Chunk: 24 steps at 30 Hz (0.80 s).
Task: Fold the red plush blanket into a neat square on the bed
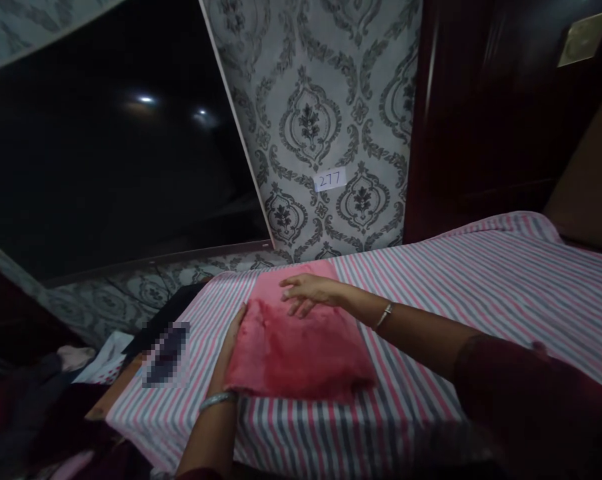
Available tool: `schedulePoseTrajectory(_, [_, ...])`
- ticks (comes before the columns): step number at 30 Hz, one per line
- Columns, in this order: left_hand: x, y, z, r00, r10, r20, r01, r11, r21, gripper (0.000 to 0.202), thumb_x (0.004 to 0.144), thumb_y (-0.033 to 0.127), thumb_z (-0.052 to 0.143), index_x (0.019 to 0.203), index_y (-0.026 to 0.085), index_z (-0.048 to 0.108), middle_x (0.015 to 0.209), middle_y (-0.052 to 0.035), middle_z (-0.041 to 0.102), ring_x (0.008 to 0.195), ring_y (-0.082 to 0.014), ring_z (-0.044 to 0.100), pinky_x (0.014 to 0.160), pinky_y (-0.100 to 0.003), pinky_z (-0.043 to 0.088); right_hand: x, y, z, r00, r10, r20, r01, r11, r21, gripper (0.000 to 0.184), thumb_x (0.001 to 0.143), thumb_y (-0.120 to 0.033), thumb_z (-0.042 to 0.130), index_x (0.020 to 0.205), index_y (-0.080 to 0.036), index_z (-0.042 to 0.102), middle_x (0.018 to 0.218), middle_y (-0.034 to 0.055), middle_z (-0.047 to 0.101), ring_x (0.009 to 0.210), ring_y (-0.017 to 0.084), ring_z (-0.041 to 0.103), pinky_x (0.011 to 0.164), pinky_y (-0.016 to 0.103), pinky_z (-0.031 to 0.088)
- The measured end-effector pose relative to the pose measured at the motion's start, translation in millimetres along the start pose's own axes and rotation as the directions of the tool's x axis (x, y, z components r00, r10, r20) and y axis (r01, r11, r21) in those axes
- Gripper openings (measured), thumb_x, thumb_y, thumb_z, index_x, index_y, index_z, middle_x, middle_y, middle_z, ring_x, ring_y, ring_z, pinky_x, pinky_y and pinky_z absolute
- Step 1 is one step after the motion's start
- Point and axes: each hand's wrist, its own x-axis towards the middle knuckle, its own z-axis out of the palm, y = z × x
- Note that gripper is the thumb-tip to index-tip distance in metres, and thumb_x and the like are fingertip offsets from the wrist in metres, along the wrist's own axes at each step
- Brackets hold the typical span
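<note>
A folded red plush cloth (305, 353) lies near the front edge of the striped surface. Its far part is a smoother, lighter pink. Along its left edge rests my left hand (237, 327), fingers stretched out and touching the cloth's side; some of them are hidden by the angle. My right hand (307, 293) is over the border between the pink part and the plush part, fingers spread and holding nothing. Whether its fingertips touch the cloth, I cannot tell.
A striped sheet (421, 280) covers the surface. Left of the cloth is a pixelated dark object (168, 353). Clothes (75, 357) are heaped at lower left. Behind are a large television (131, 147), patterned wallpaper with a "277" label (330, 179), and a dark door (491, 120).
</note>
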Motion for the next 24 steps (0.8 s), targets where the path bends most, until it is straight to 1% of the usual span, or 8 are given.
schedulePoseTrajectory(1, [-3, -1, -7.0, 0.990, -0.139, -0.018, 0.137, 0.986, -0.094, 0.047, 0.090, 0.050, 0.053, 0.102, 0.012, 0.077, 0.076, -0.0113, 0.077, 0.089, -0.0291, 0.074, 0.083, -0.040, 0.059, -5, 10, -10, 0.999, 0.017, -0.049, -0.017, 1.000, 0.004, 0.064, 0.074, -0.033, 0.079, 0.130, -0.017, 0.052, 0.123, 0.0138, 0.065, 0.075, 0.020, 0.072, 0.062, 0.031, 0.060])
schedulePoseTrajectory(3, [-2, -2, -20.0, 0.927, -0.374, -0.032, 0.359, 0.909, -0.213, 0.046, 0.083, 0.050, 0.067, 0.109, 0.013, 0.074, 0.081, -0.0107, 0.077, 0.089, -0.0308, 0.075, 0.086, -0.042, 0.058, -18, 28, -35, 0.984, 0.064, -0.166, -0.061, 0.998, 0.023, 0.050, 0.076, -0.030, 0.077, 0.120, -0.016, 0.055, 0.111, 0.0125, 0.068, 0.069, 0.016, 0.069, 0.058, 0.027, 0.057])
schedulePoseTrajectory(5, [6, -2, -29.8, 0.888, -0.458, -0.024, 0.446, 0.874, -0.193, 0.051, 0.077, 0.051, 0.073, 0.112, 0.013, 0.072, 0.086, -0.0110, 0.078, 0.086, -0.0310, 0.075, 0.084, -0.042, 0.059, -33, 45, -60, 0.920, 0.153, -0.362, -0.121, 0.987, 0.109, 0.036, 0.076, -0.023, 0.075, 0.108, -0.016, 0.059, 0.098, 0.0089, 0.071, 0.064, 0.013, 0.066, 0.057, 0.025, 0.055])
schedulePoseTrajectory(9, [35, 4, -38.6, 0.950, -0.313, -0.009, 0.314, 0.949, 0.025, 0.046, 0.061, 0.035, 0.085, 0.100, 0.012, 0.074, 0.085, -0.0116, 0.078, 0.074, -0.0292, 0.074, 0.072, -0.038, 0.059, -56, 81, -88, 0.840, 0.257, -0.479, -0.152, 0.957, 0.247, 0.027, 0.075, -0.015, 0.072, 0.100, -0.018, 0.062, 0.088, 0.0052, 0.072, 0.065, 0.012, 0.065, 0.064, 0.025, 0.055])
schedulePoseTrajectory(12, [57, 7, -43.6, 0.977, -0.208, -0.039, 0.210, 0.974, 0.084, 0.047, 0.051, 0.020, 0.086, 0.096, 0.013, 0.074, 0.085, -0.0087, 0.078, 0.071, -0.0253, 0.072, 0.069, -0.033, 0.057, -64, 101, -91, 0.840, 0.277, -0.466, -0.140, 0.942, 0.306, 0.028, 0.074, -0.013, 0.071, 0.100, -0.019, 0.063, 0.085, 0.0032, 0.072, 0.066, 0.012, 0.065, 0.065, 0.026, 0.054])
schedulePoseTrajectory(15, [69, 5, -50.9, 0.985, -0.136, -0.108, 0.146, 0.985, 0.087, 0.048, 0.051, 0.019, 0.084, 0.098, 0.015, 0.073, 0.084, -0.0056, 0.077, 0.074, -0.0233, 0.072, 0.072, -0.031, 0.056, -66, 113, -87, 0.846, 0.292, -0.446, -0.134, 0.927, 0.352, 0.029, 0.073, -0.010, 0.070, 0.100, -0.020, 0.062, 0.081, 0.0012, 0.070, 0.065, 0.012, 0.065, 0.066, 0.026, 0.054])
schedulePoseTrajectory(20, [68, -10, -63.0, 0.959, -0.232, -0.163, 0.256, 0.955, 0.148, 0.036, 0.054, 0.020, 0.087, 0.086, 0.014, 0.073, 0.074, -0.0081, 0.076, 0.071, -0.0270, 0.072, 0.067, -0.035, 0.057, -70, 122, -73, 0.833, 0.308, -0.460, -0.121, 0.913, 0.391, 0.028, 0.072, -0.008, 0.068, 0.096, -0.020, 0.061, 0.074, -0.0007, 0.068, 0.062, 0.012, 0.062, 0.066, 0.027, 0.053])
schedulePoseTrajectory(24, [62, -16, -68.8, 0.949, -0.245, -0.199, 0.276, 0.951, 0.141, 0.041, 0.059, 0.024, 0.090, 0.095, 0.015, 0.073, 0.081, -0.0082, 0.077, 0.078, -0.0264, 0.073, 0.073, -0.035, 0.058, -83, 129, -62, 0.852, 0.267, -0.450, -0.109, 0.932, 0.346, 0.026, 0.072, -0.019, 0.074, 0.094, -0.020, 0.059, 0.075, -0.0004, 0.066, 0.060, 0.011, 0.059, 0.057, 0.024, 0.049])
